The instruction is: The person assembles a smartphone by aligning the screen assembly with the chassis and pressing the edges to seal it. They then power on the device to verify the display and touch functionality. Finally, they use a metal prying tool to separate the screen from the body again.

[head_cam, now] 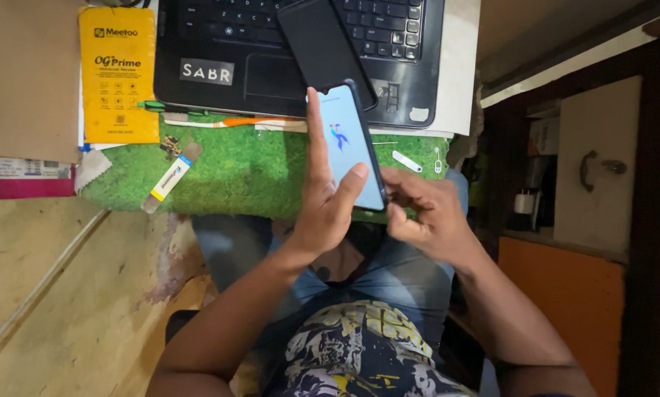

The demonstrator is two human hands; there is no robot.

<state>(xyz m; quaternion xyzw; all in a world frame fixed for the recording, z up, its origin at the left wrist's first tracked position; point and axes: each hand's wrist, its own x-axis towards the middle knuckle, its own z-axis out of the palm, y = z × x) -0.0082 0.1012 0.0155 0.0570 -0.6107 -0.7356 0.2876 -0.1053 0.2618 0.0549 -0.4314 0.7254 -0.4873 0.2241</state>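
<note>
A smartphone (pixel 350 140) with a lit pale-blue screen tilts up over the green mat. My left hand (pixel 327 198) holds it from the left side, with the thumb resting on the lower screen and a finger stretched up along its left edge. My right hand (pixel 427 213) grips the phone's lower right corner with curled fingers. A second, dark phone (pixel 322 48) lies face up across the black laptop's keyboard (pixel 219 44), just behind the lit phone.
A green grass-like mat (pixel 234 173) covers the desk edge, with a white strip tool (pixel 169 179), an orange-and-white stick (pixel 227 123) and small white pieces (pixel 405 160) on it. A yellow package (pixel 118 73) lies left. A dark cabinet (pixel 587 184) stands at the right.
</note>
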